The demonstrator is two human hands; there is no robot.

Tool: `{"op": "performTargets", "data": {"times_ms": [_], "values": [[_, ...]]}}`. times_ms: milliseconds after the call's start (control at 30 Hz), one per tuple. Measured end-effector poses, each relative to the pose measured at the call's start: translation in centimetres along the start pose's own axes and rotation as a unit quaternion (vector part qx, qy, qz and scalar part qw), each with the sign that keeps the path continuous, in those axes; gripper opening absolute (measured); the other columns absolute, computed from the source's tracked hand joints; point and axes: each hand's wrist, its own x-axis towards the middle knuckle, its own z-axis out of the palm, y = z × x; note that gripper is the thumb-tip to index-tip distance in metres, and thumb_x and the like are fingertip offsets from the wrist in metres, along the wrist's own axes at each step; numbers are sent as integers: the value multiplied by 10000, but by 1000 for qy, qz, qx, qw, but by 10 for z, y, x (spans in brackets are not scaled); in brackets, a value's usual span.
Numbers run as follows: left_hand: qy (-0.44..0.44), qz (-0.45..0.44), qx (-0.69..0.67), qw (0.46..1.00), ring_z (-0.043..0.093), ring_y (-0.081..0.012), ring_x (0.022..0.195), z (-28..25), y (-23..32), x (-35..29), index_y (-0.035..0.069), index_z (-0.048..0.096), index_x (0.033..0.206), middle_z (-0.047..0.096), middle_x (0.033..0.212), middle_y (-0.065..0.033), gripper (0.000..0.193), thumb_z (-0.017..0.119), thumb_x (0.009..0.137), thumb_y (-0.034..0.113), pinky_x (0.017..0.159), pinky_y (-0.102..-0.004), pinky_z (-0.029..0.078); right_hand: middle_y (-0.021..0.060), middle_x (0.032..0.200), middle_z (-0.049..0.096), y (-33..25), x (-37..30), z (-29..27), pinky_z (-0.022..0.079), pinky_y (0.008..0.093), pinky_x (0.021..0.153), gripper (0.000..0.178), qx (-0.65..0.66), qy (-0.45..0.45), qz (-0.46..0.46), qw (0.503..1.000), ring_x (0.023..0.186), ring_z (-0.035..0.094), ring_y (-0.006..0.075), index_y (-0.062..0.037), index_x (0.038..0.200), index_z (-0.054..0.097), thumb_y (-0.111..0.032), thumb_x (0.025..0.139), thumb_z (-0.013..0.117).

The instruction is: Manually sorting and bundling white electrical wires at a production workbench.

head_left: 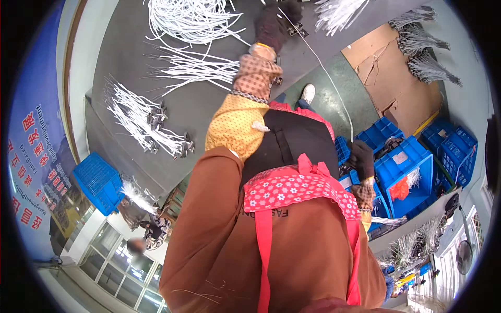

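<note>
A long thin white cable (335,78) stretches between my two dark-gloved hands. My left hand (274,26) is over the grey table at the top of the view, closed round the cable near its upper end. The fingers are dark and partly hard to make out. Small black connectors (297,30) lie right beside it. My right hand (361,159) is lower, at the right of my body, closed on the cable's other end, close to the blue crates. Both wrists have checked cuffs, and a yellow sleeve cover (237,122) is on my left forearm.
On the grey table (128,57) lie a large white cable coil (188,21), loose cables (201,68) and a bundle with black connectors (143,120). Blue crates (407,167) crowd my right side. A blue basket (98,182) stands left. Cardboard (391,68) and grey cable bundles (433,68) are at right.
</note>
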Motion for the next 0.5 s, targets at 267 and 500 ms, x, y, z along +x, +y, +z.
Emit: {"op": "performTargets", "data": {"times_ms": [267,500], "values": [[-10,7,98,995,711,-284,821,-6,39,8,43,572,1123,713,981,-161,244,462,1053,249,739,-412,608,-37,578,464,3,17,-50,335,247,430,170,-16,-14,-20,1000,452,397,68,-31,903,698,-201,888,695],[-199,234,270,913,719,-277,826,3,23,-29,66,654,1114,725,922,-126,175,568,976,131,783,-387,603,-39,594,448,-3,16,-51,330,244,438,181,-36,-50,-75,995,479,402,58,-42,834,654,-200,922,649]]}}
